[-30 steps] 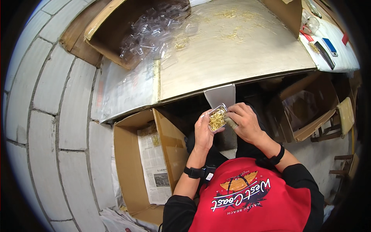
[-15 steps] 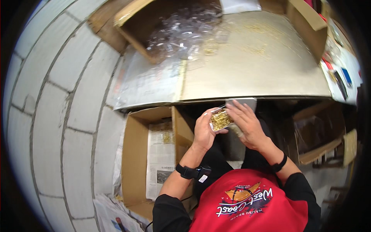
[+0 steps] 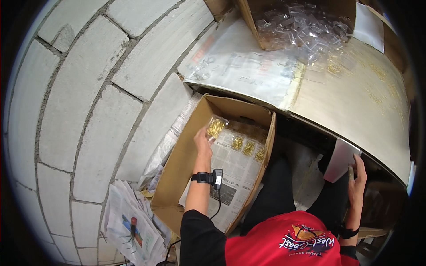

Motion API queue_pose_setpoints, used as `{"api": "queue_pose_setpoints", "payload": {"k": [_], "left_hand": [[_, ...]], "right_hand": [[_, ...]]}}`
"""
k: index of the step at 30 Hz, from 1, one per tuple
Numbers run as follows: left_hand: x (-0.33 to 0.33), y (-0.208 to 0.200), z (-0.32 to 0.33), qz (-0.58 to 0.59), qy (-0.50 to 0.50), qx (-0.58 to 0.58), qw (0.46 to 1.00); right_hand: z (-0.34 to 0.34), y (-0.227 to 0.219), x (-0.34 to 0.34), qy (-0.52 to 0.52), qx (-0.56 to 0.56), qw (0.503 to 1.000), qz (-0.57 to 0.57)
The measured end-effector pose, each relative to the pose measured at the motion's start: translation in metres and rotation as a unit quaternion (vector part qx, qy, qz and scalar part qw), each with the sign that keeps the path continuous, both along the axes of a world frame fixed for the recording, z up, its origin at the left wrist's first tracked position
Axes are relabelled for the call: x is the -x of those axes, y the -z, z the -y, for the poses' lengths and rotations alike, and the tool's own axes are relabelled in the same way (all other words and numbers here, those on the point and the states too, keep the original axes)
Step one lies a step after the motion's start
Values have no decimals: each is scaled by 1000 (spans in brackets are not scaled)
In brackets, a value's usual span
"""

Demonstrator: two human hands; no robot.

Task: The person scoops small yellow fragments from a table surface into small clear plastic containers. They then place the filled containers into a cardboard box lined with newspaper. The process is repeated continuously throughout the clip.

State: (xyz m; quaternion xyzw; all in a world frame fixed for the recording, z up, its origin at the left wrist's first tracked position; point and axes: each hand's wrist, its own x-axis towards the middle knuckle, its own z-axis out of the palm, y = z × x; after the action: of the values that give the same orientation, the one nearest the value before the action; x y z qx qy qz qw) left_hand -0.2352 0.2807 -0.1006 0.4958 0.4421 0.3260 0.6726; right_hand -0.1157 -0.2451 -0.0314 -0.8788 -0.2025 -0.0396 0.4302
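My left hand is closed around a small clear plastic box filled with thin gold-coloured pieces, perhaps pins. It holds the box over the left part of a cardboard box lined with newspaper. Several similar clear packs of gold pieces lie in a row on that newspaper. Over on the right, my right hand has its fingers stretched out. Its fingertips touch the edge of a flat grey panel jutting from the table's near edge; nothing else shows in that hand.
A cardboard-covered table runs along the far side, with loose gold pieces scattered on it. On it, a tipped carton spills empty clear plastic boxes. A block wall stands at left; plastic bags lie below it.
My hands have parted: the left has carried the filled clear box leftward over the cardboard box, and the right has moved off it to the grey panel's edge. The view has swung left.
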Motion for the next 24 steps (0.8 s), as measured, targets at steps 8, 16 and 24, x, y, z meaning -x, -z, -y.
{"api": "queue_pose_setpoints", "payload": {"k": [8,16,24], "left_hand": [[15,178,-40,16,-168,190,967],[4,197,-32,-220,-66,13,973],[-59,-33,0,-19,63,-224,972]], "right_hand": [[-57,-18,-15,-107,76,991,1],[-61,-43,-29,-152,172,972,52],[6,-64,-179,-14,185,972,145]]}}
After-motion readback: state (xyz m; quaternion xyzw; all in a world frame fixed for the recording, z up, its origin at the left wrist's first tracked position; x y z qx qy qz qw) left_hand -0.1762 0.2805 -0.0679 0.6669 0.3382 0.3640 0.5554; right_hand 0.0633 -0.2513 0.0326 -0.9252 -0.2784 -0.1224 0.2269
